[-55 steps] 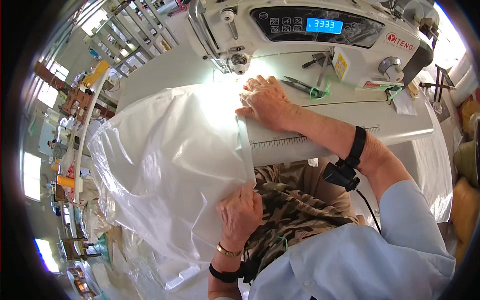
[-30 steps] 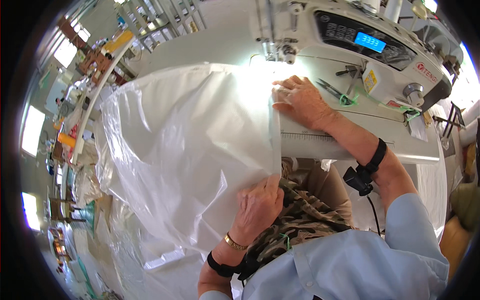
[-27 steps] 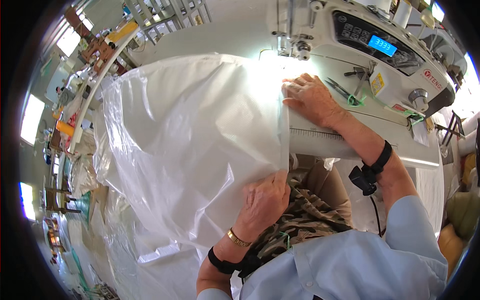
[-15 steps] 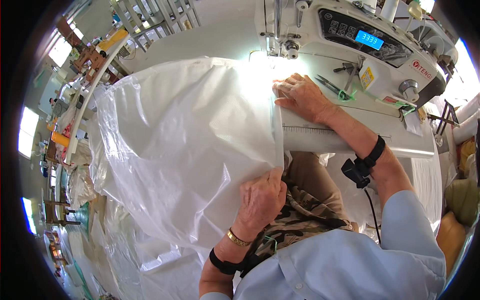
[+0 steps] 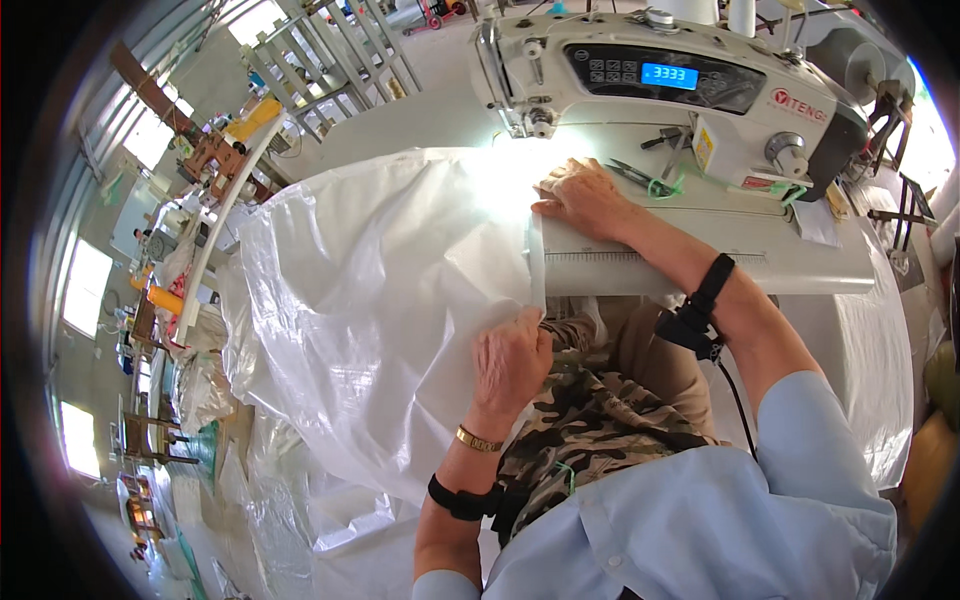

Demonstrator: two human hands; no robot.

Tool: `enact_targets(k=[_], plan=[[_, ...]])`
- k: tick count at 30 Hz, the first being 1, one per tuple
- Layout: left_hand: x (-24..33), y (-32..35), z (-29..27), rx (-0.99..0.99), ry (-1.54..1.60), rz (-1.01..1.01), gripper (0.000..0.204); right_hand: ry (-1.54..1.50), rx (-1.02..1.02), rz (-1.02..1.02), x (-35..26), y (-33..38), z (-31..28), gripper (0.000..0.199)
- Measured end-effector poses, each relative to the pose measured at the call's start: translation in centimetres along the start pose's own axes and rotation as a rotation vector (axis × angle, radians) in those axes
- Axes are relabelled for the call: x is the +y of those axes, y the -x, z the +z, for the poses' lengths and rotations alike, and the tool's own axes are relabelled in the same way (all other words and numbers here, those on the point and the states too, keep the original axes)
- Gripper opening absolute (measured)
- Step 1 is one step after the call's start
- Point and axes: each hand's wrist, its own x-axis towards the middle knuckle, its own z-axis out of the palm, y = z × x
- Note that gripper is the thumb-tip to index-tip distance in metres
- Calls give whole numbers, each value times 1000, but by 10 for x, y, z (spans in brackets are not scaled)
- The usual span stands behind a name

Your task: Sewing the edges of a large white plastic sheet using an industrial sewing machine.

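A large sheet of shiny white woven plastic spreads over the table's left part and hangs down toward the floor. My left hand is closed on its near right edge, at the table's front, fingers curled over the fold. My right hand presses on the same folded edge farther up, just in front of the sewing machine; its thumb and fingers are closed together on the fabric. Glare from the machine's lamp hides the needle and the stitching spot.
Scissors with a green string lie on the table right of my right hand. A ruler scale runs along the table's front. Grey metal racks stand behind at left, and another sewing machine sits at far left.
The view has tilted up, so the machine shows more fully. My hands keep hold of the sheet's edge, and the stretch between them looks shorter.
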Motion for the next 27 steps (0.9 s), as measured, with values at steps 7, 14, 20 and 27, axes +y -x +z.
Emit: enact_targets(k=[7,14,20,27], plan=[[4,5,-1,-26,-74,-35,14,3,81,-69,8,1,9,50],[-1,9,1,-6,-64,-69,16,-75,63,-106,5,7,3,45],[-4,3,2,3,-109,-56,17,-128,95,-132,0,5,6,48],[-17,-49,9,-40,-148,-19,12,-141,28,-121,-4,3,0,55]])
